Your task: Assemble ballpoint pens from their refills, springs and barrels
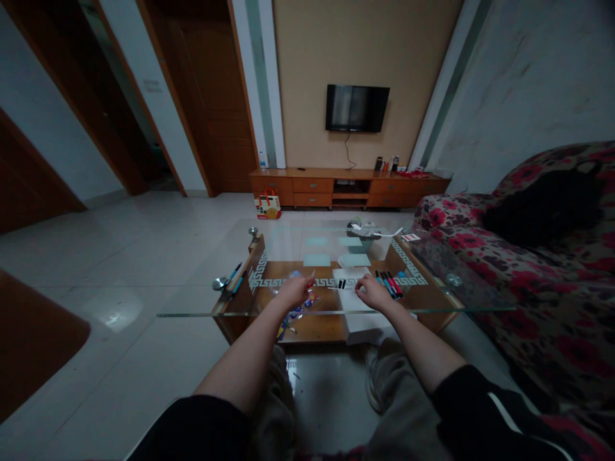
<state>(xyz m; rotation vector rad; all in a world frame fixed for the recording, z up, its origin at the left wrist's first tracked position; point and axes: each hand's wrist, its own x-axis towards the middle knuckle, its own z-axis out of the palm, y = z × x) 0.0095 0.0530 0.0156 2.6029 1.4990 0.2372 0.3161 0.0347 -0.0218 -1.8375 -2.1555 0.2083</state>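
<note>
Over the glass tabletop [202,306], my left hand [295,292] is closed in a pinch, with a small pale sliver at its fingertips that is too small to name. To the right, my right hand [373,293] curls its thumb and fingers together; anything between them cannot be made out. Between both hands lie short black pen caps [341,284] beside a thin pale stick. Several red, black and blue pens [390,285] lie in a row just right of my right hand. Blue-and-black pens [235,279] lie near the table's left edge.
Beneath the glass, a shelf [307,334] holds a white box [358,330] and coloured wrappers [307,307]. A bowl-like container [364,232] appears at the far side. A flowered sofa [542,301] stands right; a TV cabinet [312,186] and paper bag [268,206] are ahead.
</note>
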